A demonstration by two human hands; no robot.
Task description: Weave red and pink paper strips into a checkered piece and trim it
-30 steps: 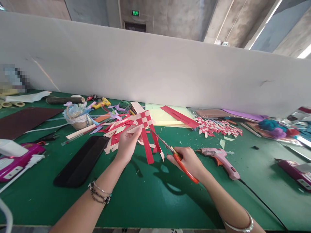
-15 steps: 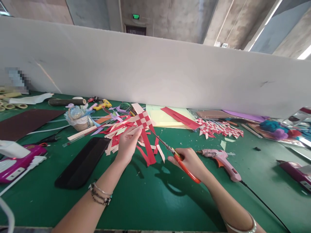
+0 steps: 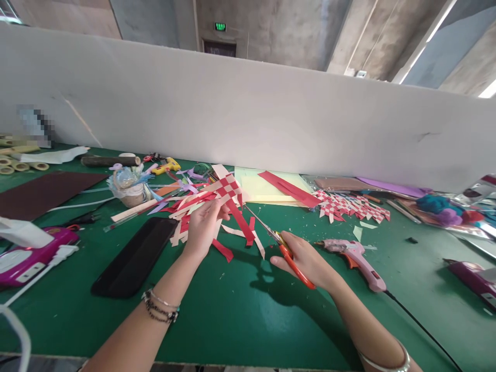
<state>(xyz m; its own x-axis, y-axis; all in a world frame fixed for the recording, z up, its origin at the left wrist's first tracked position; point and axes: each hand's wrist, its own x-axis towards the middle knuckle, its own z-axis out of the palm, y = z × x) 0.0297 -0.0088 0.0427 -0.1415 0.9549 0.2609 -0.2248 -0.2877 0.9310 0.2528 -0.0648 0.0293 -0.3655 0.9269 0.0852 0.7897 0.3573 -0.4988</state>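
Between the thumb and fingers of my left hand (image 3: 204, 223) is a woven paper piece (image 3: 228, 188), red and pale pink in a checker pattern, with long strip ends sticking out. My right hand (image 3: 304, 258) grips orange-handled scissors (image 3: 289, 257), whose blades point up and left to the woven piece's right edge. Whether the blades touch the paper I cannot tell. Loose red and pink paper strips (image 3: 182, 212) lie heaped behind and beside my left hand. A cut red strip (image 3: 223, 250) rests on the table below the woven piece.
A pink glue gun (image 3: 354, 253) with a black cord lies right of my right hand. A black flat case (image 3: 134, 258) is left of my left forearm. Finished-looking checkered pieces (image 3: 349, 205) and pale yellow sheets (image 3: 248, 181) lie at the back, before a white partition (image 3: 248, 113).
A red strip that hung below the woven piece now lies on the table. The woven piece has turned slightly in my left hand. The scissors stay close to its edge.
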